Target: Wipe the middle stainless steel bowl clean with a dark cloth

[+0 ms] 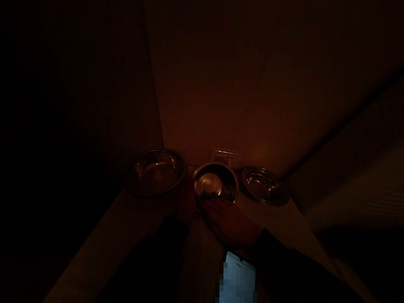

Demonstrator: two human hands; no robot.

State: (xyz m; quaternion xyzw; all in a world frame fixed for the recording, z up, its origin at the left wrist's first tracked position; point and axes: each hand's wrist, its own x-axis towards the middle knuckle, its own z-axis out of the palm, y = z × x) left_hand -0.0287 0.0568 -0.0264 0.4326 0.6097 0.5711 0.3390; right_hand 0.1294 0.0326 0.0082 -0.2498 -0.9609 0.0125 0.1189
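Note:
Very little light falls on the scene. A round metal bowl (229,181) stands tilted toward me in the middle of the table, its inside shining. Along its left side is my left hand (187,201), dim, with its fingers closed at the rim. My right hand (229,219) reaches over the near rim, fingers together and pointing into the bowl. A dark, uneven shape shows at those fingertips; it may be a cloth, but the darkness hides what it is.
A wide metal bowl (159,173) sits at the left and a smaller metal dish (265,185) at the right. Behind the middle bowl, a socket plate (235,158) is on the wall (202,105). A lit phone (241,277) lies on the table (284,229) near me.

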